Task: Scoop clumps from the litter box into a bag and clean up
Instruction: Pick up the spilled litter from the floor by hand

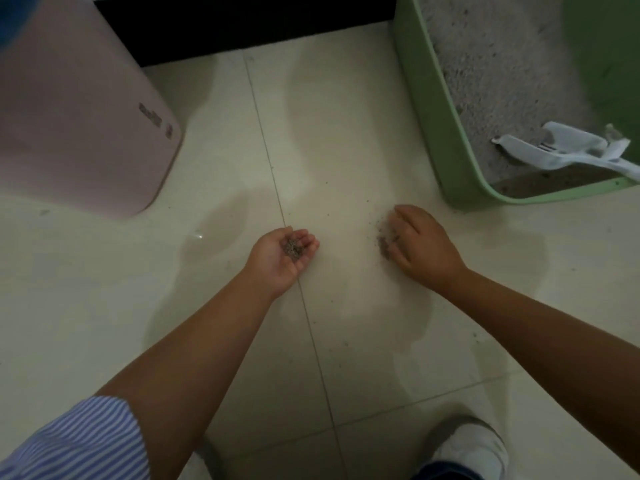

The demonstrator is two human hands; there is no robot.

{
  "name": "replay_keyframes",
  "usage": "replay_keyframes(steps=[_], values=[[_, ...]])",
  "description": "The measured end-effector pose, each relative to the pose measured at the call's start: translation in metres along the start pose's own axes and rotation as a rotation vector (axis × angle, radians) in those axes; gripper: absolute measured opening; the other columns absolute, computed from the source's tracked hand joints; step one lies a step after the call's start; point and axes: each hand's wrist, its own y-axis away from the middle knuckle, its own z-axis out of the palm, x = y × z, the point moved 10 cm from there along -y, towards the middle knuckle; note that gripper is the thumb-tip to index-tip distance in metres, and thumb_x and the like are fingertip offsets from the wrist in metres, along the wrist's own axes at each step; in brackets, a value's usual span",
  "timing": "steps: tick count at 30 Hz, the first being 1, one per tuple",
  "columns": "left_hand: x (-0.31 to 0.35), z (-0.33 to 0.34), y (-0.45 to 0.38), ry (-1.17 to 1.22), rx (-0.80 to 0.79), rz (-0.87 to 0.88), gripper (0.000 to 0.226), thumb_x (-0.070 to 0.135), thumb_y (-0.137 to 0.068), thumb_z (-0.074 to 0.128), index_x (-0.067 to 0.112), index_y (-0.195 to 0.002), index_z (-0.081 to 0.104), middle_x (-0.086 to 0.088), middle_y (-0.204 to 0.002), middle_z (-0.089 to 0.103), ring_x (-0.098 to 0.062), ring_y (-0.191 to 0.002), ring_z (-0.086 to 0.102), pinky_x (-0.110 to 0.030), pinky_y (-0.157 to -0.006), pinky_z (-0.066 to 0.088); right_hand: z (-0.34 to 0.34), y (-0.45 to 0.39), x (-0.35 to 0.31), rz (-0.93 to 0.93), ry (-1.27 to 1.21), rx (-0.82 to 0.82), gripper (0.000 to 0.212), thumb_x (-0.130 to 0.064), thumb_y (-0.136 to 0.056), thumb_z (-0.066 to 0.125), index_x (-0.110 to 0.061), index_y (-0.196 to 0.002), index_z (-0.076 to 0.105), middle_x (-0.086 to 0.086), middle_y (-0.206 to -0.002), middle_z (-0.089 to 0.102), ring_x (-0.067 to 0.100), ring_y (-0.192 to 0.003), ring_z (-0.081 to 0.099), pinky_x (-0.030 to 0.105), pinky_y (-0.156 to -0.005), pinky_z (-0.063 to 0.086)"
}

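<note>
Head view showed the green litter box (429,109) on the floor, holding grey litter (491,64) and a white scoop (554,152). The left hand (284,254), cupped palm up, held spilled grains (293,249). The right hand (415,245) lay palm down, fingers bent against a small pile (382,243) on the tiles (329,133); whether it pinched any, I could not tell.

No text, brand or number can be read with certainty: the only marking is a small dark print (150,116) on the side of the pink bin (69,133), with a smaller mark (169,130) just beside it, both too blurred to read.
</note>
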Motion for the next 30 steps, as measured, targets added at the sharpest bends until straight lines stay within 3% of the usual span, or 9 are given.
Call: replay_keyframes(steps=[4,6,8,10,12,14,17,24,30], values=[[-0.006,0.001,-0.002,-0.013,-0.008,-0.016,0.037,0.012,-0.097,0.037,-0.004,-0.07,0.056,-0.011,-0.047,0.06,-0.022,-0.067,0.058,-0.022,-0.044,0.055,0.001,-0.034,-0.024,-0.034,-0.102,-0.074,0.039,-0.028,-0.073,0.049,0.005,-0.08,0.067,0.024,-0.083,0.065,0.04,-0.076,0.063,0.04,-0.07,0.053],[-0.004,-0.001,-0.001,0.01,-0.008,-0.001,0.041,0.012,-0.097,0.038,-0.004,-0.064,0.058,-0.01,-0.047,0.06,-0.02,-0.055,0.063,-0.023,-0.046,0.056,0.002,-0.05,-0.046,-0.066,-0.138,-0.079,0.035,-0.026,-0.071,0.058,0.005,-0.086,0.068,0.026,-0.092,0.064,0.042,-0.085,0.062,0.043,-0.075,0.051],[-0.001,0.0,-0.001,-0.001,-0.001,0.021,0.041,0.01,-0.096,0.038,-0.002,-0.062,0.057,-0.007,-0.046,0.06,-0.016,-0.048,0.062,-0.022,-0.049,0.056,0.002,-0.062,-0.067,-0.1,-0.138,-0.086,0.039,-0.024,-0.08,0.061,0.002,-0.108,0.064,0.027,-0.121,0.055,0.04,-0.112,0.052,0.043,-0.094,0.042],[0.006,-0.001,-0.001,0.002,-0.002,0.057,0.054,0.009,-0.096,0.037,0.001,-0.048,0.06,-0.005,-0.046,0.059,-0.014,-0.046,0.061,-0.021,-0.05,0.056,0.008,-0.072,-0.081,-0.122,-0.115,-0.121,0.048,-0.028,-0.092,0.05,-0.007,-0.135,0.044,0.016,-0.15,0.028,0.029,-0.138,0.026,0.037,-0.113,0.02],[0.012,-0.002,0.0,-0.004,0.003,0.082,0.063,0.009,-0.096,0.037,0.004,-0.038,0.06,-0.005,-0.046,0.06,-0.014,-0.043,0.062,-0.022,-0.051,0.056,0.02,-0.079,-0.084,-0.116,-0.021,-0.208,0.055,-0.031,-0.098,0.035,-0.012,-0.146,0.019,0.007,-0.158,0.003,0.022,-0.145,0.002,0.035,-0.117,0.004],[0.011,-0.004,-0.001,-0.018,0.03,0.079,0.053,0.01,-0.096,0.037,0.002,-0.049,0.06,-0.005,-0.046,0.061,-0.015,-0.05,0.062,-0.022,-0.049,0.056,0.029,-0.077,-0.077,-0.095,0.025,-0.261,0.057,-0.033,-0.1,0.025,-0.011,-0.148,0.004,0.005,-0.157,-0.008,0.02,-0.145,-0.007,0.035,-0.117,-0.001],[0.005,0.0,-0.003,-0.032,0.031,0.057,0.032,0.01,-0.096,0.036,0.002,-0.07,0.051,-0.005,-0.045,0.061,-0.016,-0.062,0.059,-0.02,-0.048,0.056,0.03,-0.055,-0.052,-0.041,0.049,-0.288,0.062,-0.037,-0.1,0.024,-0.009,-0.148,-0.003,0.007,-0.157,-0.013,0.019,-0.145,-0.01,0.032,-0.117,-0.003],[-0.006,0.018,-0.006,-0.066,-0.018,0.024,0.032,0.012,-0.097,0.038,-0.001,-0.071,0.052,-0.006,-0.043,0.058,-0.013,-0.039,0.061,-0.02,-0.048,0.055,0.041,0.032,-0.019,0.03,-0.013,-0.366,0.081,-0.059,-0.087,0.008,-0.005,-0.147,-0.001,0.012,-0.156,-0.011,0.022,-0.145,-0.01,0.029,-0.116,-0.006],[-0.01,0.022,-0.009,-0.083,-0.02,0.016,0.032,0.012,-0.097,0.038,-0.001,-0.071,0.052,-0.007,-0.042,0.058,-0.013,-0.039,0.06,-0.021,-0.049,0.056,0.019,0.03,-0.01,0.11,-0.219,-0.199,0.081,-0.053,-0.083,0.016,0.001,-0.145,0.016,0.018,-0.155,0.009,0.03,-0.145,0.007,0.032,-0.116,0.003]])
